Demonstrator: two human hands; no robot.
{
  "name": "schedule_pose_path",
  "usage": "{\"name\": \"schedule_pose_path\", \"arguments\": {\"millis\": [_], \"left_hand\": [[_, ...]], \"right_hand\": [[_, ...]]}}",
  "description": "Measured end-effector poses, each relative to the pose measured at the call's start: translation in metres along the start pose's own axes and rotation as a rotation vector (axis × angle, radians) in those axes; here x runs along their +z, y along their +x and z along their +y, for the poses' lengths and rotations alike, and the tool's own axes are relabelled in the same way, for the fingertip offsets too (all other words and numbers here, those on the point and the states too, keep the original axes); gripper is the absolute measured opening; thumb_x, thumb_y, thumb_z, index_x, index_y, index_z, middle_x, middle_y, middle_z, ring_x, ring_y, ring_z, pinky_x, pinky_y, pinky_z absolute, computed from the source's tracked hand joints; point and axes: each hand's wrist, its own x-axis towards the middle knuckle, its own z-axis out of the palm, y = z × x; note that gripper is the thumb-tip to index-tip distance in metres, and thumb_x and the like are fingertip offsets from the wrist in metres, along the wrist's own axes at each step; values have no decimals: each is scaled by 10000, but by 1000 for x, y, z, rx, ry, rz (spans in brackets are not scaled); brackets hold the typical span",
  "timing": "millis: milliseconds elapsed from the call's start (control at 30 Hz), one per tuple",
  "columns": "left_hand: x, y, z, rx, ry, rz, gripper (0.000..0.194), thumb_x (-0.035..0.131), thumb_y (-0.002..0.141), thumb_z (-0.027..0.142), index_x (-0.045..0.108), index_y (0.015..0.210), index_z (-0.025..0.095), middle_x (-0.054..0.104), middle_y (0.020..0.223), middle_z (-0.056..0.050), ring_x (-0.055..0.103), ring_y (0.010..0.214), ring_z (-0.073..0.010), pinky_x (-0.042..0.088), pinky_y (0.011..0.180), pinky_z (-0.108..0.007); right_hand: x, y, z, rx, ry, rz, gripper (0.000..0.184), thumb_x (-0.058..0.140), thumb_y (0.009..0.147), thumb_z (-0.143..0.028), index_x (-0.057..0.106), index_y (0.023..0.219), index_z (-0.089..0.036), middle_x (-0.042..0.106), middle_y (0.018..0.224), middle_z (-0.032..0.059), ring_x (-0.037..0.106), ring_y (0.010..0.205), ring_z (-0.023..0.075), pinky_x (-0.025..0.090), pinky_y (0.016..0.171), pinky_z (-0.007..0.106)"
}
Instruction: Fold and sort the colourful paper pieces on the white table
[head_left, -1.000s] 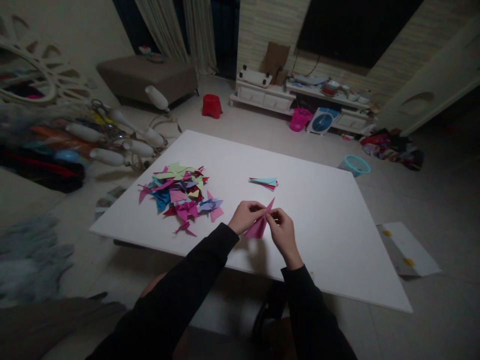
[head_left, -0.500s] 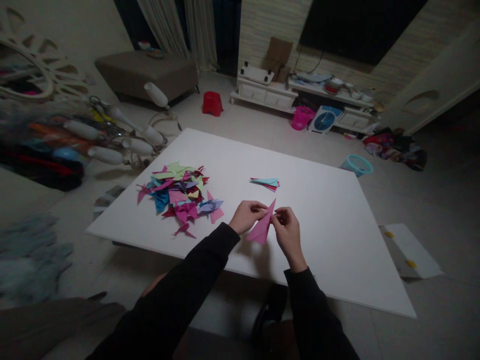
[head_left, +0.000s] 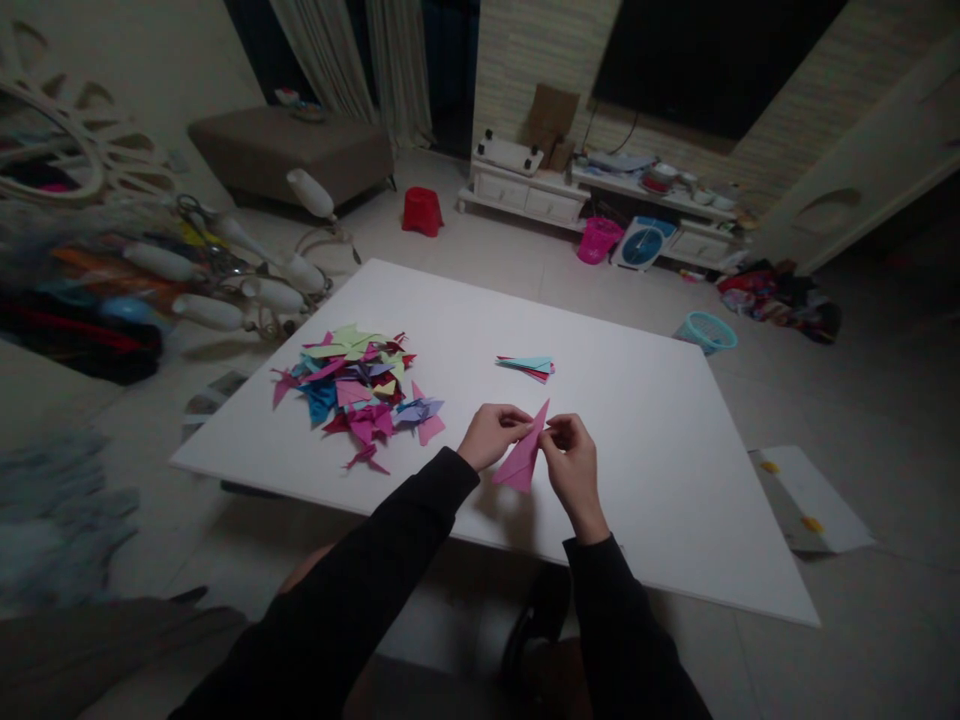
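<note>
A pink folded paper (head_left: 517,464), long and pointed at its upper end, is held between my two hands above the near part of the white table (head_left: 660,450). My left hand (head_left: 495,435) pinches its left edge. On the other side, my right hand (head_left: 574,462) has thumb and fingers closed at its right edge. Beyond the hands lies a small stack of folded paper strips (head_left: 529,367) in light blue, red and pink. To the left spreads a pile of folded paper cranes (head_left: 360,385) in many colours.
Past the table, a red stool (head_left: 422,211), a pink bin (head_left: 598,240) and a blue fan (head_left: 643,243) stand on the floor. A turquoise basket (head_left: 706,332) is by the far right corner. A lamp with white shades (head_left: 274,293) lies close on the left.
The view has shifted very slightly. Both hands keep their hold on the pink paper, and the piles lie as before.
</note>
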Motion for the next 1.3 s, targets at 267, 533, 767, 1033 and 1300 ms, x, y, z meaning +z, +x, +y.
{"name": "schedule_pose_path", "arguments": {"millis": [267, 533, 767, 1033, 1300], "left_hand": [[0, -1, 4, 20, 45, -50, 191, 769, 746, 220, 780, 887, 91, 768, 847, -109, 688, 757, -174, 531, 732, -277], [-1, 6, -1, -5, 26, -173, 352, 790, 682, 185, 772, 1018, 83, 772, 917, -124, 703, 816, -198, 559, 760, -301], [2, 8, -3, -8, -94, -175, 318, 802, 665, 119, 767, 980, 100, 773, 910, -106, 707, 825, -182, 566, 824, -321], [2, 0, 0, -77, -224, -160, 397, 865, 624, 117, 749, 1004, 99, 766, 909, -97, 705, 840, -176, 579, 869, -367], [0, -1, 3, -110, -281, -173, 446, 906, 584, 152, 747, 996, 95, 768, 917, -105, 713, 879, -205, 573, 910, -413]], "right_hand": [[0, 2, 2, -5, -8, -4, 113, 639, 811, -268, 575, 890, -220, 636, 786, 0, 601, 704, 168, 483, 666, 304], [0, 9, 6, -2, 3, -3, 138, 661, 810, -279, 575, 902, -223, 639, 781, -4, 609, 704, 170, 493, 668, 303], [-1, 8, 5, 20, 48, 14, 200, 693, 833, -359, 571, 919, -226, 655, 813, 13, 635, 737, 184, 502, 674, 315], [-3, 5, 3, -13, 27, 17, 216, 668, 870, -417, 589, 917, -222, 659, 857, 32, 634, 785, 193, 493, 696, 325], [-2, 5, 3, -19, 26, 5, 247, 659, 879, -451, 594, 912, -214, 666, 865, 35, 633, 781, 190, 502, 682, 320]]}}
